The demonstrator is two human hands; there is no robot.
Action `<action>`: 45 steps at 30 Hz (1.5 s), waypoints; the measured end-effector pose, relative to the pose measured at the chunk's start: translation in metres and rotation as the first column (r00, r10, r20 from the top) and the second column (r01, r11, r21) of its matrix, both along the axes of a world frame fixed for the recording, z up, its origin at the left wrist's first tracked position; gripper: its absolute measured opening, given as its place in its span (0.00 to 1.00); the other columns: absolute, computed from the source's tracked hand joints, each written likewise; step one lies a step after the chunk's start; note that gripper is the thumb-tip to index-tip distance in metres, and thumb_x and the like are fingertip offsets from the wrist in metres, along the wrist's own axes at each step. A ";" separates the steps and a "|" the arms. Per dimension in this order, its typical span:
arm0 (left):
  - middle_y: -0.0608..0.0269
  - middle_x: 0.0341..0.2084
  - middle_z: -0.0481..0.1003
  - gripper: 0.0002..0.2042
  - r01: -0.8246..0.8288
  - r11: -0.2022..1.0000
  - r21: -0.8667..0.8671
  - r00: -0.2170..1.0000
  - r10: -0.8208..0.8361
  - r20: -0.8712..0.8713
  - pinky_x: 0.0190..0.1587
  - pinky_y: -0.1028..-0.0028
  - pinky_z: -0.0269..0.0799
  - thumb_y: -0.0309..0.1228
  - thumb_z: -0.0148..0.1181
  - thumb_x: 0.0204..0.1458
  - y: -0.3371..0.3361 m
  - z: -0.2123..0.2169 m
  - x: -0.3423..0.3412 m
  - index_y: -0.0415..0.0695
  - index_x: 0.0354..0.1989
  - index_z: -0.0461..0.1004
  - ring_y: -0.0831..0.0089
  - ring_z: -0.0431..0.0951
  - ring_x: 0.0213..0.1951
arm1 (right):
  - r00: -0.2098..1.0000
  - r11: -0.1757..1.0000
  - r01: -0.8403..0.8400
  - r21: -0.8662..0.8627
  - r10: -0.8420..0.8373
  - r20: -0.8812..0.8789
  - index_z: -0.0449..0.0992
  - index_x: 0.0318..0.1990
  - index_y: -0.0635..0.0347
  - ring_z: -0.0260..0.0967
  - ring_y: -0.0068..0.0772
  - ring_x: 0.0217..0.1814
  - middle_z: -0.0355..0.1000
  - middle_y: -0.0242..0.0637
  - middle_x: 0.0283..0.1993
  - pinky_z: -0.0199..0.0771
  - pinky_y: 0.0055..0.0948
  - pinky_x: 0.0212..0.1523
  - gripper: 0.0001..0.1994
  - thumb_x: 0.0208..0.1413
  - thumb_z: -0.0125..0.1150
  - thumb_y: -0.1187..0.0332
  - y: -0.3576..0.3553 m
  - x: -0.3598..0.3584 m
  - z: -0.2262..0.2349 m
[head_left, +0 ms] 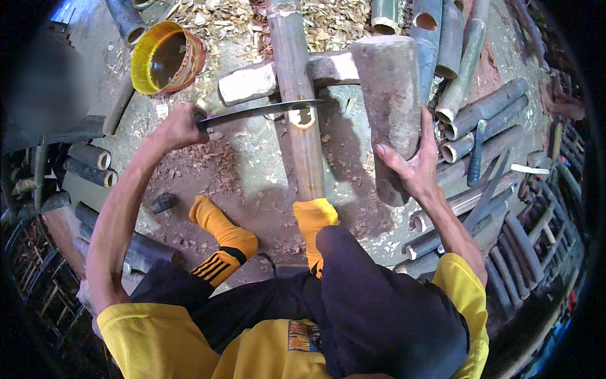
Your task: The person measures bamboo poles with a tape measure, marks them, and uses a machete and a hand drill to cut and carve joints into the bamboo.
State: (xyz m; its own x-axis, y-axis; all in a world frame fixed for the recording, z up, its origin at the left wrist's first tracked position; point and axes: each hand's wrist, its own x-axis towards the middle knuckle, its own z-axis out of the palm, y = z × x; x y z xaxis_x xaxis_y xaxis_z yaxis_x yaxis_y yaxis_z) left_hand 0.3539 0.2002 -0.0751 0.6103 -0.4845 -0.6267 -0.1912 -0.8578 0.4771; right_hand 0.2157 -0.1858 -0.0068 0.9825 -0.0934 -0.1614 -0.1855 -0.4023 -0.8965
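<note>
My left hand is closed round the dark handle of a long-bladed knife. Its blade lies across a brown bamboo pole, just beyond a pale-edged hole cut in the wall. My right hand grips a thick, tapered wooden club, its wide end pointing away from me and held to the right of the pole. A wooden crosspiece passes under the bamboo. At the pole's near end rests my foot in a yellow sock.
A yellow-and-red bucket with dark liquid stands at the far left. Wood chips cover the ground beyond. Cut bamboo lengths lie along the right, with a blue-handled blade among them. More bamboo pieces lie at left.
</note>
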 end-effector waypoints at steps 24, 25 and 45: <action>0.59 0.19 0.67 0.07 0.224 0.968 -0.110 0.735 -0.093 0.672 0.23 0.64 0.67 0.25 0.57 0.38 0.008 0.004 -0.062 0.42 0.25 0.65 0.59 0.70 0.22 | 0.991 0.989 0.002 -0.149 -0.022 -0.130 0.51 0.58 0.68 0.62 0.40 0.54 0.62 0.51 0.53 0.58 0.35 0.57 0.44 0.36 0.68 0.57 -0.029 -0.018 0.000; 0.59 0.20 0.66 0.07 0.232 0.966 -0.112 0.733 -0.098 0.674 0.24 0.64 0.67 0.25 0.56 0.39 0.004 0.003 -0.068 0.42 0.26 0.65 0.60 0.70 0.23 | 0.994 0.982 0.009 -0.190 -0.029 -0.104 0.51 0.58 0.68 0.62 0.41 0.54 0.62 0.52 0.53 0.58 0.35 0.57 0.44 0.36 0.68 0.56 -0.029 -0.020 -0.002; 0.64 0.17 0.72 0.07 -0.780 0.215 -0.587 0.544 0.698 -0.467 0.25 0.76 0.69 0.30 0.59 0.43 -0.141 0.001 -0.094 0.39 0.26 0.72 0.77 0.72 0.20 | 0.981 0.877 -0.150 -0.456 0.074 -0.181 0.47 0.61 0.68 0.57 0.56 0.55 0.59 0.59 0.52 0.58 0.44 0.55 0.46 0.37 0.66 0.57 0.012 -0.095 -0.043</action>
State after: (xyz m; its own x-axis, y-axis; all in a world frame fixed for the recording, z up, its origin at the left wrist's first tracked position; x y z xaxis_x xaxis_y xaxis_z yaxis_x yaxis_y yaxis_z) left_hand 0.2595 0.0593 -0.0745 0.9038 -0.1068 -0.4145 0.4177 0.0082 0.9086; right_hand 0.1204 -0.1741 -0.0494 0.9575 -0.0859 -0.2754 -0.2332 -0.7921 -0.5641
